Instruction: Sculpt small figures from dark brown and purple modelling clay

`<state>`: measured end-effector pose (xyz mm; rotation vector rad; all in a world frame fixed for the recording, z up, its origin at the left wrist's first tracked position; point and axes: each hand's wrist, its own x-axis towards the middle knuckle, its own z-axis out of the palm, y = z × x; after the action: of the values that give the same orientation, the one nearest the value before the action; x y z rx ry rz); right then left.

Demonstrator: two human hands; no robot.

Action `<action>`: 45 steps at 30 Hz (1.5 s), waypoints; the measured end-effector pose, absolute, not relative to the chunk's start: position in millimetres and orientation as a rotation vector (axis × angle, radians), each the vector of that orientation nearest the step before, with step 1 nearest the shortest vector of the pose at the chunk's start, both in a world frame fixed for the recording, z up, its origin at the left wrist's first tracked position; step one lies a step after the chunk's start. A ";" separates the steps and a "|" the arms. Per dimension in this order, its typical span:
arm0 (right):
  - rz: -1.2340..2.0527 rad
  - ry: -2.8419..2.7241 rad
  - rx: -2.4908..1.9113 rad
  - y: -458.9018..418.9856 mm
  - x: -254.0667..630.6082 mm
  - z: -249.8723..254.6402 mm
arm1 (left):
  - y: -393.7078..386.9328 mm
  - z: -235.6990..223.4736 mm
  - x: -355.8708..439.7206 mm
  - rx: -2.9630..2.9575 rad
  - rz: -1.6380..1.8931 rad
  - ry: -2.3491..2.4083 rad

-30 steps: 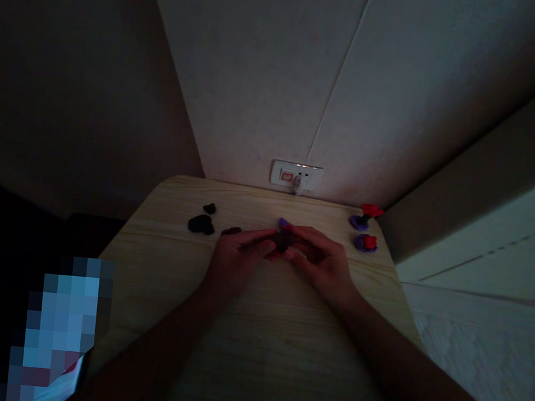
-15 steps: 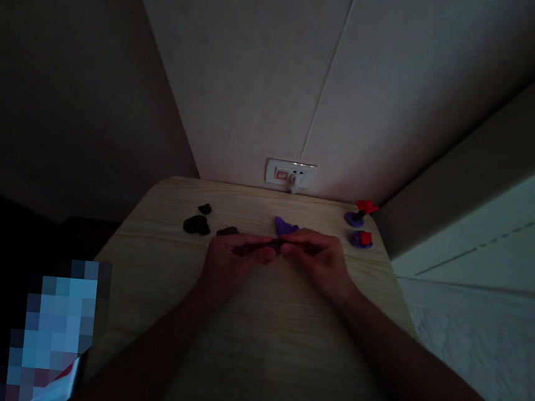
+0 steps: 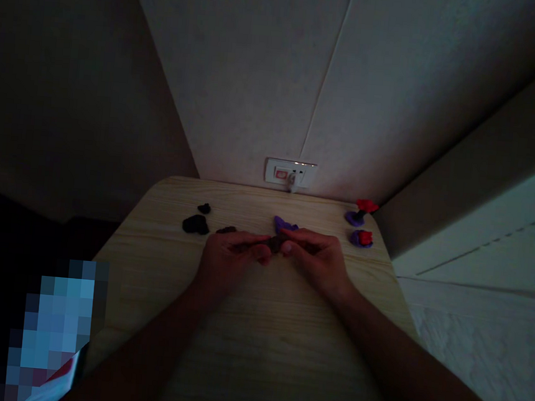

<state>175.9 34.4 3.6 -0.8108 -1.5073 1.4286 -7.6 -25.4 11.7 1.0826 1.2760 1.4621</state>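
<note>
Between my two hands is a small dark brown lump that looks like modelling clay [image 3: 275, 243]. My left hand [image 3: 229, 256] pinches its left side between thumb and fingers. My right hand [image 3: 316, 258] grips the right side the same way, with the fingertips of both hands close together. Just behind my right fingers lies a purple clay piece [image 3: 283, 224], partly covered by them. A dark brown clay piece [image 3: 225, 229] shows behind my left hand, its lower part hidden.
Two black clay lumps, a larger one [image 3: 195, 224] and a smaller one [image 3: 205, 208], lie on the left of the wooden table [image 3: 283, 345]. At the right edge stand a red flower on a purple base [image 3: 365, 208] and a purple-and-red piece [image 3: 364, 238]. A wall socket [image 3: 290, 174] holds a plug.
The fingertips of my left hand have drawn slightly left, so more of the brown clay shows between the hands. My right hand is nearly where it was.
</note>
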 end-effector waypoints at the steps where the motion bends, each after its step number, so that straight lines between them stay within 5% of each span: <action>1: 1.444 -1.506 -0.808 34.1 175.7 3.6 | -26.1 12.8 -7.9 1.100 1.451 1.291; 30: 1.282 -1.670 -0.573 28.7 173.1 8.1 | -23.9 4.3 -4.6 0.982 1.440 1.096; 45: 1.282 -1.559 -0.771 32.5 173.7 3.0 | -25.8 6.5 -10.3 1.192 1.577 1.377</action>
<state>173.7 32.5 3.0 -0.7713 -1.5588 1.2824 -10.3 -25.8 6.5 1.1915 1.3774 1.5766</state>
